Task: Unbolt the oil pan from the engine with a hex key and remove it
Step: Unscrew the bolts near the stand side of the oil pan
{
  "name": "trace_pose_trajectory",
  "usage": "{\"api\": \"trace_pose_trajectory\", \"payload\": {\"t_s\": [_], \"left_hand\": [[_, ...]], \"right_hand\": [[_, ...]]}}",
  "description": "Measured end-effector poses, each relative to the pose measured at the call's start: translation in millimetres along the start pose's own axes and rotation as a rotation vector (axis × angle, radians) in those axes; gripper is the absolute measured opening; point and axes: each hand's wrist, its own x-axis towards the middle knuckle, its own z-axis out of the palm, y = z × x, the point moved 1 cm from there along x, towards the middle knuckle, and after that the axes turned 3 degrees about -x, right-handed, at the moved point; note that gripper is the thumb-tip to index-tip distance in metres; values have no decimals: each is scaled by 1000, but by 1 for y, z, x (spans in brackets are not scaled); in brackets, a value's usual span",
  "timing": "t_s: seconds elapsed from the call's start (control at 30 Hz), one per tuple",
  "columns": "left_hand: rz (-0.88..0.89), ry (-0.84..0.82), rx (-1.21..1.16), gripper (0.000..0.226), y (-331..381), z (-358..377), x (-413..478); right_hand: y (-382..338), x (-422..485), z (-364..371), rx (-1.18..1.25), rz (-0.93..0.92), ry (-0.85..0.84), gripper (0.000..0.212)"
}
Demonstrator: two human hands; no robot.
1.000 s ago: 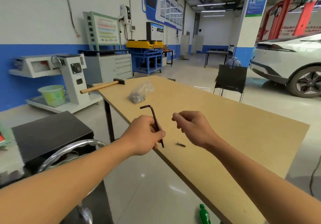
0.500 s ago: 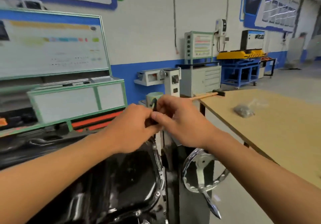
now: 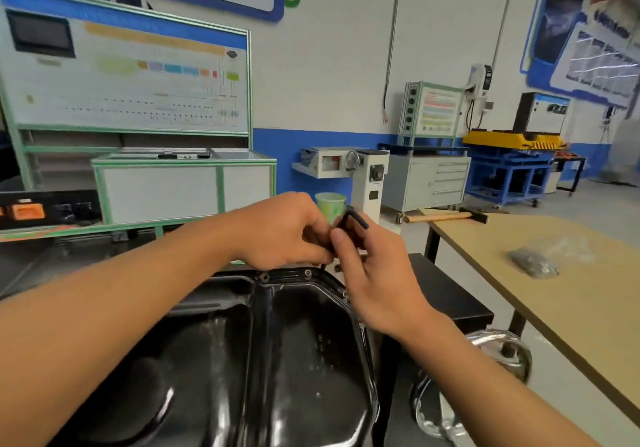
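At six o'clock the oil pan [image 3: 294,360] sits in place, with bolts [image 3: 308,272] showing in its far flange; most unbolting looks left. Toward twelve, left hand [image 3: 280,235] and right hand [image 3: 374,287] both pinch the hex key [image 3: 355,218], tip lowered to the rim's corner.

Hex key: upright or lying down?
Upright. Left hand and right hand pinch the hex key; bent end up, shaft pointing down at the oil pan rim. Tip seated in a bolt: cannot tell.

The left hand [image 3: 277,231] and right hand [image 3: 377,283] hide most of the hex key [image 3: 356,218]; the oil pan [image 3: 308,346] runs off the bottom edge.
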Motion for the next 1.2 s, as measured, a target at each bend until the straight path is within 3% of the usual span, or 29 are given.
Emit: {"api": "trace_pose_trajectory", "payload": {"t_s": [0.13, 0.33, 0.73, 0.9, 1.0, 1.13, 1.2], "left_hand": [[25, 25, 25, 10, -11, 2, -2], [27, 53, -3, 15, -17, 10, 1], [11, 24, 25, 14, -23, 12, -1], [-8, 68, 41, 10, -24, 13, 0], [-5, 81, 59, 8, -23, 13, 1], [10, 74, 27, 21, -25, 14, -1], [10, 57, 28, 32, -25, 14, -3]], "right_hand": [[11, -10, 25, -11, 34, 162, 20], [24, -10, 40, -48, -12, 270, 27], [30, -13, 48, -1, -32, 255, 25], [28, -16, 45, 232, 64, 318, 14], [22, -13, 44, 472, 180, 410, 25], [14, -7, 50, 772, 423, 297, 50], [11, -2, 48, 800, 453, 193, 50]]}}
